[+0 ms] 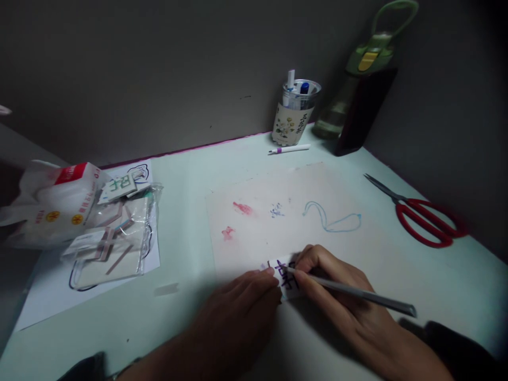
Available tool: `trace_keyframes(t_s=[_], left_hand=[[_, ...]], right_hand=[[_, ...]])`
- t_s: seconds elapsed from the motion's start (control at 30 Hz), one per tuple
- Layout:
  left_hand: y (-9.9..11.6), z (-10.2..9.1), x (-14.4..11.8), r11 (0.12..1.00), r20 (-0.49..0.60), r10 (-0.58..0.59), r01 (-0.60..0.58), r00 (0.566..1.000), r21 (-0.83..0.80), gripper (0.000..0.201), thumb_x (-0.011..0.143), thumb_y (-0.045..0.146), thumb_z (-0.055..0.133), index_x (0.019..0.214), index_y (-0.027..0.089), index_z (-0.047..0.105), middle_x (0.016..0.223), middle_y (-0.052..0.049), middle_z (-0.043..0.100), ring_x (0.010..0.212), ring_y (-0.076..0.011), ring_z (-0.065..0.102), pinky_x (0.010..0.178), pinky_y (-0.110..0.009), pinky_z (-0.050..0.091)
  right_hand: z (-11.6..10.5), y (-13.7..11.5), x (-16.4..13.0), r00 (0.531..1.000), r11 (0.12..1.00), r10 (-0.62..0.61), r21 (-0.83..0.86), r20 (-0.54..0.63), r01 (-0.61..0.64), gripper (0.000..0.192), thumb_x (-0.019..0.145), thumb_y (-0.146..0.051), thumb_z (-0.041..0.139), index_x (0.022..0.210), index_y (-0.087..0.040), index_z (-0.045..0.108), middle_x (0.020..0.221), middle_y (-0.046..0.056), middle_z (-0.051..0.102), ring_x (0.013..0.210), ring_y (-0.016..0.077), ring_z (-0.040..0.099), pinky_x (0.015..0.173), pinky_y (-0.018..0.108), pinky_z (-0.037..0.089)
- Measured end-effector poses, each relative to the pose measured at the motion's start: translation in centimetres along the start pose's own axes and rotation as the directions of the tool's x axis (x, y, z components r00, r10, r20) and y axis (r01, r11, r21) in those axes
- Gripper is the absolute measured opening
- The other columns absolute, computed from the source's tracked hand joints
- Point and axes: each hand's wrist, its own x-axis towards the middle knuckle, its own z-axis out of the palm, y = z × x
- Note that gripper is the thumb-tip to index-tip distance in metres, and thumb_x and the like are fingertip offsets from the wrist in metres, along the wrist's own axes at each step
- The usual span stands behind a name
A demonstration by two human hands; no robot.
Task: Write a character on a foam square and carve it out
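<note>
My right hand (pixel 337 293) grips a grey pen (pixel 357 293) whose tip rests on a small white card (pixel 286 278) with purple and red marks. My left hand (pixel 242 307) lies flat beside it, fingertips pressing the card's left edge. The card sits on a pinkish sheet (pixel 286 217) stained with red, blue and light-blue scribbles. The hands cover much of the card.
Red-handled scissors (pixel 424 217) lie at the right. A pen cup (pixel 293 114), a loose white pen (pixel 289 150) and a green-capped bottle (pixel 365 79) stand at the back by the wall. Plastic bags with paper cutouts (pixel 115 233) and a white packet (pixel 59 203) sit at the left.
</note>
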Motion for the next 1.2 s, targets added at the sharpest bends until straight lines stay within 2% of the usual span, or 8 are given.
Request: trace_keyframes(t_s=[0.1,0.17,0.3,0.43,0.63,0.9,1.07,1.2], left_hand=[[-0.2,-0.2,0.0,0.996,0.045,-0.032,0.036,0.998,-0.082,0.032,0.094,0.007,0.046,0.125,0.011,0.054,0.115,-0.013,0.071,0.105,-0.0234,0.069,0.089,-0.036,0.063],[-0.4,-0.2,0.1,0.984,0.023,-0.086,0.089,0.996,-0.152,0.039,0.091,0.007,0.048,0.129,0.015,0.051,0.119,-0.012,0.068,0.112,-0.0242,0.065,0.095,-0.039,0.06],[-0.9,0.1,0.4,0.943,-0.043,-0.256,0.24,0.966,-0.23,0.067,0.077,0.008,0.06,0.14,0.02,0.041,0.129,-0.013,0.061,0.123,-0.0311,0.055,0.104,-0.055,0.051],[-1.1,0.6,0.9,0.904,-0.039,-0.35,0.327,0.936,-0.275,0.09,0.071,0.01,0.073,0.149,0.022,0.029,0.125,-0.012,0.061,0.116,-0.0319,0.055,0.102,-0.058,0.049],[-0.3,1.0,1.3,0.925,-0.087,-0.338,0.313,0.937,-0.216,0.095,0.07,0.014,0.081,0.148,0.02,0.027,0.112,-0.01,0.061,0.108,-0.0322,0.055,0.097,-0.058,0.048],[1.3,2.2,1.9,0.962,-0.175,-0.274,0.269,0.946,-0.054,0.092,0.079,0.028,0.08,0.15,0.015,0.023,0.097,-0.005,0.059,0.093,-0.0262,0.057,0.108,-0.062,0.038],[1.0,1.9,1.8,0.939,-0.056,-0.317,0.305,0.947,-0.161,0.092,0.074,0.015,0.079,0.149,0.019,0.025,0.087,0.002,0.059,0.091,-0.024,0.059,0.112,-0.061,0.034],[-0.2,0.3,1.7,0.915,0.068,-0.295,0.303,0.953,-0.268,0.074,0.082,0.012,0.07,0.146,0.022,0.035,0.089,0.0,0.063,0.096,-0.0255,0.06,0.111,-0.059,0.035]], right_hand=[[0.2,0.2,0.1,1.0,1.0,-0.004,0.011,-0.011,0.005,0.018,0.103,-0.036,0.047,0.09,-0.025,0.053,0.085,-0.001,0.061,0.078,0.016,0.059,0.067,0.031,0.048],[0.4,0.4,0.2,0.999,1.0,-0.021,0.022,-0.037,0.022,0.02,0.103,-0.035,0.047,0.087,-0.025,0.052,0.079,-0.002,0.058,0.071,0.0147,0.055,0.063,0.03,0.045],[0.7,0.8,0.2,0.996,0.998,-0.037,0.041,-0.086,0.041,0.023,0.102,-0.034,0.048,0.082,-0.024,0.051,0.072,-0.004,0.054,0.064,0.0132,0.049,0.058,0.028,0.041],[0.8,1.0,0.1,0.996,0.998,-0.047,0.048,-0.08,0.05,0.021,0.102,-0.033,0.048,0.084,-0.024,0.051,0.071,-0.004,0.053,0.062,0.0125,0.046,0.056,0.027,0.038],[0.9,0.9,0.2,0.995,0.995,-0.066,0.072,-0.071,0.071,0.022,0.101,-0.033,0.047,0.082,-0.023,0.05,0.069,-0.004,0.051,0.061,0.0132,0.043,0.056,0.029,0.036],[0.7,1.2,0.1,1.0,0.996,-0.017,0.092,-0.02,0.019,0.02,0.098,-0.03,0.048,0.08,-0.022,0.049,0.074,-0.001,0.056,0.069,0.0158,0.049,0.062,0.032,0.038],[-0.2,1.1,-0.3,0.999,0.999,-0.034,0.015,0.001,0.034,0.019,0.097,-0.027,0.048,0.079,-0.022,0.048,0.072,-0.002,0.054,0.065,0.0146,0.048,0.059,0.031,0.036],[-0.5,0.8,-0.4,0.999,0.999,-0.039,0.023,0.026,0.038,0.019,0.097,-0.025,0.048,0.078,-0.022,0.047,0.069,-0.004,0.049,0.063,0.0133,0.044,0.058,0.029,0.035]])
